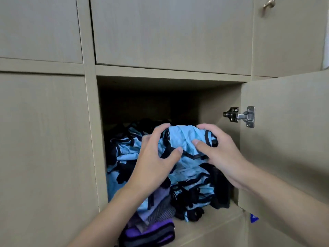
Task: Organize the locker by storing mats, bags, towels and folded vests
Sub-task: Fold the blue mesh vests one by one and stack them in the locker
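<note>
Light-blue, black-trimmed vests heaped in locker

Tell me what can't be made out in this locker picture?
Head view only:
- Back of the open compartment: too dark to see what lies behind the blue vests.
- Left hand fingers and right hand: their palms cover part of the top vest.
- Purple folded stack: cut off by the bottom edge.
- Blue item: mostly hidden behind the open door.
</note>
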### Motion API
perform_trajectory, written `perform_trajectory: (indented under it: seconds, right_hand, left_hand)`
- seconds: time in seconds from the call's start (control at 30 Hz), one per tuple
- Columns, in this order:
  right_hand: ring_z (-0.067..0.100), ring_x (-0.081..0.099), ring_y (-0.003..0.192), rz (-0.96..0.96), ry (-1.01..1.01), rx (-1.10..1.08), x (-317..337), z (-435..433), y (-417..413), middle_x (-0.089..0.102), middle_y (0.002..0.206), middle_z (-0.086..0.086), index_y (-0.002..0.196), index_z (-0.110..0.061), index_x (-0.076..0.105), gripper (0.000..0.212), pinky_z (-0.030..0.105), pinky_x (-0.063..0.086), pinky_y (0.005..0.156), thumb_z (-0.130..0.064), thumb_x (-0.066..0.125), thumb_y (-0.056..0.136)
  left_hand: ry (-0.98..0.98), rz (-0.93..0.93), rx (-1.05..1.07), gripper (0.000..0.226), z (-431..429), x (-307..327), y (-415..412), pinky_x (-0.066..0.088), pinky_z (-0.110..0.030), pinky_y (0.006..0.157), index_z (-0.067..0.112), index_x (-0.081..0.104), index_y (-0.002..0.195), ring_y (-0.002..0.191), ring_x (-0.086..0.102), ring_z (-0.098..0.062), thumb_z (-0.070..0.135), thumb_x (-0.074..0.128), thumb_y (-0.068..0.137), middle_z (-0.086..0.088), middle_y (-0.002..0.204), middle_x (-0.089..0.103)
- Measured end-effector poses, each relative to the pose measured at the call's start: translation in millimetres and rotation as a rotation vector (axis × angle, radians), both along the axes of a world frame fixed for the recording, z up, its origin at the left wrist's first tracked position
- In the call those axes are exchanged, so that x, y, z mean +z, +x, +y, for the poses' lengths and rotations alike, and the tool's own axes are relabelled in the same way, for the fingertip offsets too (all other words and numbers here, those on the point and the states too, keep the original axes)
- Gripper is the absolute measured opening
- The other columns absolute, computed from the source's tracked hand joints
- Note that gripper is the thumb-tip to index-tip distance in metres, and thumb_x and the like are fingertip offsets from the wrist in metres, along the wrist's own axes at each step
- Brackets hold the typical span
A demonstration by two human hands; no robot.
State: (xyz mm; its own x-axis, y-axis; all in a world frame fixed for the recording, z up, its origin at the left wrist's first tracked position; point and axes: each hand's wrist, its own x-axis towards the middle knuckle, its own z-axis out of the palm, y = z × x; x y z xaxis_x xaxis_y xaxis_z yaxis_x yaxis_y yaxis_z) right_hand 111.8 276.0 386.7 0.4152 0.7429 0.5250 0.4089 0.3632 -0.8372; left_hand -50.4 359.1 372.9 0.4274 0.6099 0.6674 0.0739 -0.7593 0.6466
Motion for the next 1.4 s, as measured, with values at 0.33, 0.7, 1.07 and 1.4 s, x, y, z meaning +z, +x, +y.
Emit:
perform_trajectory:
  seconds: [0.33,0.7,1.07,1.4]
  right_hand:
    - [0.016,0.064,0.107,-0.035,0.06,0.12,52,149,38,0.062,0.123,0.002,0.125,-0.03,0.058,0.038,0.035,0.054,0.094,-0.026,0.068,0.089]
    - [0.025,0.026,0.14,-0.794,-0.18,-0.143,10,192,60,0.031,0.154,-0.013,0.147,-0.042,0.034,0.063,0.049,0.023,0.108,-0.062,0.05,0.089]
    - [0.02,0.038,0.134,-0.757,-0.185,-0.111,-9,196,59,0.047,0.142,-0.004,0.147,-0.036,0.031,0.059,0.043,0.028,0.109,-0.052,0.052,0.094]
    - [0.022,-0.004,0.149,-1.035,-0.216,-0.205,-21,184,50,-0.009,0.163,-0.002,0.155,-0.03,-0.001,0.066,0.045,0.012,0.119,-0.051,0.031,0.101]
  left_hand:
    - [0.093,0.026,0.464,0.034,93,55,36,0.052,-0.03,0.088,0.032,0.057,0.122,0.103,0.062,-0.013,0.045,0.062,0.091,0.005,0.109,0.066]
    - [0.266,0.588,0.855,0.068,119,7,54,0.02,-0.035,0.112,0.027,0.026,0.154,0.137,0.032,-0.023,0.059,0.039,0.095,-0.006,0.157,0.024]
    - [0.331,0.669,0.775,0.07,122,-11,51,0.011,-0.033,0.119,0.024,0.024,0.151,0.14,0.031,-0.011,0.063,0.033,0.094,0.006,0.155,0.033]
    - [0.315,0.734,0.738,0.082,123,-10,48,0.003,-0.037,0.123,0.022,-0.001,0.158,0.152,0.003,-0.015,0.06,0.032,0.094,0.003,0.167,-0.01]
